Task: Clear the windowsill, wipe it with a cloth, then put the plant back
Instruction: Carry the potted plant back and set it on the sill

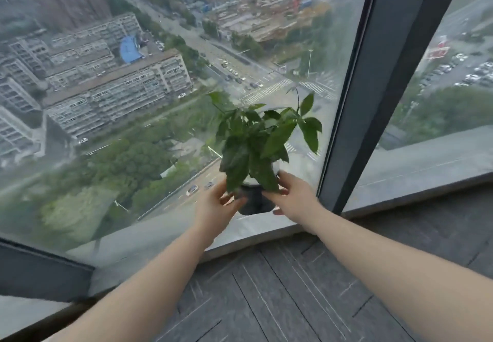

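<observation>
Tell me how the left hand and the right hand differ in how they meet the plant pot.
The left hand takes the dark pot from its left side with its thumb pointing right; the right hand takes it from the right. Leaves hide the right hand's fingertips more than the left's. Both sit at the pot's sides, above the windowsill.

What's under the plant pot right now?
The pot sits on or just over the grey windowsill, with the left hand and right hand on its sides. Its base is hidden, so contact with the sill cannot be told.
</observation>
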{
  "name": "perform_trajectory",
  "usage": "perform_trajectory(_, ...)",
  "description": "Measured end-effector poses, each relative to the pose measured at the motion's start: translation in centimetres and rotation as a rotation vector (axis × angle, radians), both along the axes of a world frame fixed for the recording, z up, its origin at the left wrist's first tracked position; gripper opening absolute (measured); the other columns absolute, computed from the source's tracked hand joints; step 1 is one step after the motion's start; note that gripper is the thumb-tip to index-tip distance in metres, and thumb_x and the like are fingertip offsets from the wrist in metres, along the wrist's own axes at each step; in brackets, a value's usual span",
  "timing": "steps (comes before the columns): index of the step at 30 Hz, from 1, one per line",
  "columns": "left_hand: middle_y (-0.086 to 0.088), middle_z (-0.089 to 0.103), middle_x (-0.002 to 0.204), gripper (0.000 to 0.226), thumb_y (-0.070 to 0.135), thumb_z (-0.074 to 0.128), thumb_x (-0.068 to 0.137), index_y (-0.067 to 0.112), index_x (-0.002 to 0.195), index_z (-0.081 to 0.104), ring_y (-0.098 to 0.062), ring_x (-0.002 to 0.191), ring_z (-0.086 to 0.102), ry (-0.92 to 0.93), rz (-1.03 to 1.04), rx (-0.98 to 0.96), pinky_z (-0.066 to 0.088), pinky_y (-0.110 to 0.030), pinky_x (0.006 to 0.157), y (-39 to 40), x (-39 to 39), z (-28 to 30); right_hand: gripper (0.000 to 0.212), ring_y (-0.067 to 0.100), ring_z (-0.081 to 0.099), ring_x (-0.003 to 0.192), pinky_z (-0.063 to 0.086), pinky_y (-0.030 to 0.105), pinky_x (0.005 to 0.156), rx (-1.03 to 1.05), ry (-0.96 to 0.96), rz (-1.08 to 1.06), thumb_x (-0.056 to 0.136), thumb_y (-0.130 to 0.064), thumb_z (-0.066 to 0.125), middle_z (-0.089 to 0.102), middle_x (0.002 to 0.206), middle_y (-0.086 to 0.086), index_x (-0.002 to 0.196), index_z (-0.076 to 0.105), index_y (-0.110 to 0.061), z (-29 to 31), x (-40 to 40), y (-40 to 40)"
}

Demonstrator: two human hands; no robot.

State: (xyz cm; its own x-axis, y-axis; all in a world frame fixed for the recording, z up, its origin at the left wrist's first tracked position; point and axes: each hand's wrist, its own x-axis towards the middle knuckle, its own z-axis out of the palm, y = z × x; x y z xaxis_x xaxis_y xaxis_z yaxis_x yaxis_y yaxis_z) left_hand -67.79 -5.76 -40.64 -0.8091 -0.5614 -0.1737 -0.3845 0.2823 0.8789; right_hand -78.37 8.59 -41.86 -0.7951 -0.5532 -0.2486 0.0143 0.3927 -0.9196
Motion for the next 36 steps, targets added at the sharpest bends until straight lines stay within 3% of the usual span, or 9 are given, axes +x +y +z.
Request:
perform_trajectory(2, 0.017, 0.066, 0.105, 0.035, 0.020, 0.079, 0.076, 0.034, 0.103, 0.063, -0.007, 0.103, 0.062, 0.048, 0.042, 0.011, 0.048, -0.027, 0.087, -1.4, -3.3, -5.4, 0.031, 0.021, 0.059, 0.108, 0.061, 0.043, 0.077, -0.031, 0.042, -0.042, 0.091, -0.019, 0.064, 0.063, 0.112, -0.009, 0.120, 0.057, -0.028, -4.4, -2.9, -1.7)
perform_trajectory(4, 0.025, 0.064, 0.106, 0.037, 0.019, 0.080, 0.075, 0.042, 0.099, 0.063, -0.006, 0.111, 0.060, 0.120, 0.067, 0.091, 0.049, -0.033, 0.094, -2.8, -6.2, -10.8, 0.038, 0.020, 0.059, 0.107, 0.060, 0.043, 0.079, -0.051, 0.114, -0.077, 0.091, -0.016, 0.063, 0.061, 0.100, -0.017, 0.126, 0.057, -0.030, -9.1, -5.6, -3.3)
perform_trajectory(7, 0.027, 0.064, 0.101, 0.033, 0.013, 0.076, 0.079, 0.041, 0.088, 0.062, -0.011, 0.114, 0.061, 0.187, 0.071, 0.131, 0.050, -0.042, 0.097, -5.1, -9.4, -18.7, 0.047, 0.019, 0.060, 0.106, 0.058, 0.045, 0.085, -0.038, 0.221, -0.057, 0.089, -0.022, 0.064, 0.059, 0.105, -0.020, 0.133, 0.052, -0.035, -16.7, -8.3, -5.3)
perform_trajectory(12, 0.029, 0.062, 0.097, 0.030, 0.007, 0.071, 0.083, 0.030, 0.100, 0.061, -0.008, 0.106, 0.064, 0.198, 0.044, 0.109, 0.050, -0.027, 0.085, -8.2, -11.0, -30.2, 0.033, 0.022, 0.066, 0.093, 0.056, 0.048, 0.085, -0.006, 0.219, -0.046, 0.087, -0.026, 0.067, 0.064, 0.099, -0.013, 0.118, 0.060, -0.033, -28.9, -10.4, -7.9)
perform_trajectory(15, 0.033, 0.063, 0.099, 0.034, 0.006, 0.070, 0.083, 0.036, 0.095, 0.062, -0.005, 0.102, 0.066, 0.175, 0.027, 0.117, 0.052, -0.032, 0.090, -9.4, -11.4, -35.9, 0.036, 0.024, 0.067, 0.092, 0.056, 0.050, 0.085, 0.007, 0.209, -0.015, 0.086, -0.028, 0.068, 0.063, 0.100, -0.015, 0.121, 0.059, -0.036, -34.6, -10.9, -8.9)
perform_trajectory(22, 0.044, 0.054, 0.094, 0.039, 0.014, 0.070, 0.084, 0.046, 0.101, 0.056, -0.004, 0.099, 0.065, 0.174, -0.031, -0.001, 0.050, -0.027, 0.089, -10.8, -12.5, -44.6, 0.047, 0.024, 0.066, 0.099, 0.055, 0.047, 0.091, 0.033, 0.211, -0.041, 0.088, -0.027, 0.068, 0.058, 0.110, -0.017, 0.133, 0.055, -0.032, -44.0, -11.9, -10.2)
perform_trajectory(25, 0.032, 0.060, 0.107, 0.039, 0.013, 0.069, 0.085, 0.034, 0.117, 0.060, -0.003, 0.102, 0.064, 0.176, -0.028, -0.006, 0.051, -0.024, 0.087, -11.4, -13.1, -48.0, 0.046, 0.023, 0.067, 0.097, 0.054, 0.048, 0.091, 0.024, 0.203, -0.060, 0.086, -0.026, 0.069, 0.060, 0.111, -0.016, 0.130, 0.057, -0.031, -47.1, -12.4, -10.8)
perform_trajectory(28, 0.014, 0.067, 0.108, 0.038, 0.013, 0.067, 0.086, 0.020, 0.123, 0.061, -0.002, 0.099, 0.064, 0.146, -0.047, -0.037, 0.047, -0.013, 0.075, -11.7, -13.6, -50.9, 0.044, 0.023, 0.067, 0.097, 0.054, 0.047, 0.091, 0.033, 0.204, -0.077, 0.087, -0.026, 0.068, 0.062, 0.109, -0.015, 0.130, 0.058, -0.029, -49.8, -12.5, -11.0)
perform_trajectory(36, 0.010, 0.064, 0.125, 0.045, 0.013, 0.065, 0.088, 0.018, 0.132, 0.055, -0.006, 0.109, 0.063, 0.068, -0.108, 0.013, 0.045, -0.020, 0.093, -11.9, -13.1, -57.8, 0.045, 0.015, 0.063, 0.098, 0.052, 0.043, 0.094, 0.109, 0.158, -0.072, 0.089, -0.026, 0.067, 0.057, 0.109, -0.019, 0.132, 0.055, -0.027, -55.4, -11.2, -10.3)
